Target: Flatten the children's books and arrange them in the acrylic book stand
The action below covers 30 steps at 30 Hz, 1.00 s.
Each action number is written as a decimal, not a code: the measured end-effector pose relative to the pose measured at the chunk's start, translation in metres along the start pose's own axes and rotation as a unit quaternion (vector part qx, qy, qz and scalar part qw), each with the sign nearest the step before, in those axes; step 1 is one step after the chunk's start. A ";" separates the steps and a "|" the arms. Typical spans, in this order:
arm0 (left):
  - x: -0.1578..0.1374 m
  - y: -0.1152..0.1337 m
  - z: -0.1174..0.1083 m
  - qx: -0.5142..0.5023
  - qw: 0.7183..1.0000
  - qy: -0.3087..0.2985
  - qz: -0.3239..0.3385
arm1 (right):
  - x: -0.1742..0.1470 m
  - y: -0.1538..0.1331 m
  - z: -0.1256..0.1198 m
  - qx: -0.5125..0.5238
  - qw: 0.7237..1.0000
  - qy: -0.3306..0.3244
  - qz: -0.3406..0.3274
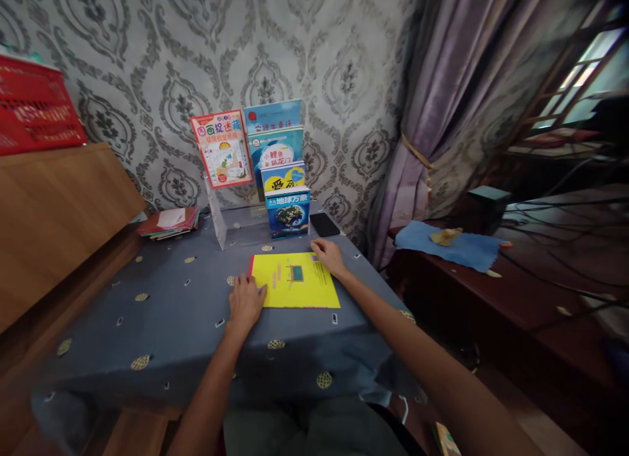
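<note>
A book (pixel 295 282) lies flat on the table with its yellow cover up; it has a small green chalkboard picture and a red strip along its left edge. My left hand (pixel 247 302) rests at the book's lower left, fingers a little apart on the cloth and thumb against the cover. At the far right corner, my right hand (pixel 330 257) lies over the book's edge, its fingers loosely bent and pointing left. Just beyond the book stands a clear display rack (pixel 217 220) with an Earth-cover book (pixel 287 213) in front.
Behind it rise a yellow-blue book (pixel 282 175), teal books (pixel 278 145) and a red-bordered book (pixel 223 148). A black phone (pixel 324 225) lies right of the rack. Left is a stack of booklets (pixel 170 223). A blue cloth (pixel 447 245) covers part of the side bench.
</note>
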State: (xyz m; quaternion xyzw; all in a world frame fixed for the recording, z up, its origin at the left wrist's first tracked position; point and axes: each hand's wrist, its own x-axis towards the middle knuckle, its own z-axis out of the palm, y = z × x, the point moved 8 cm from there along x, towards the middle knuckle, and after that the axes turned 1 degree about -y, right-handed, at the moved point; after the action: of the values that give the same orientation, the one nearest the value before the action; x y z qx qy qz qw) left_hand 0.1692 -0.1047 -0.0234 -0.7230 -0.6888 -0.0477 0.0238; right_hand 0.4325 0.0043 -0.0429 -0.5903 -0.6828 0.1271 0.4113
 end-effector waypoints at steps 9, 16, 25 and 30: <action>-0.019 0.022 -0.003 -0.028 0.996 -0.037 0.081 | 0.006 0.030 -0.009 -0.061 0.998 -0.007 0.007; 0.006 0.023 -0.003 -0.028 0.994 -0.050 0.095 | 0.000 0.018 -0.002 -0.135 0.989 -0.051 -0.043; 0.043 0.060 0.009 -0.066 0.982 -0.007 0.178 | -0.008 0.011 0.006 -0.207 0.970 -0.092 -0.090; 0.053 0.068 0.014 -0.067 0.978 0.003 0.200 | -0.009 0.005 0.004 -0.221 0.965 -0.110 -0.094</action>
State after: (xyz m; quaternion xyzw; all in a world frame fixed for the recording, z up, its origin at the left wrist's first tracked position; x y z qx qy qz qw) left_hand 0.2403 -0.0540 -0.0294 -0.8459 -0.5255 -0.0902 -0.0136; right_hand 0.4331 -0.0011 -0.0525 -0.5820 -0.7873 -0.0020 0.2036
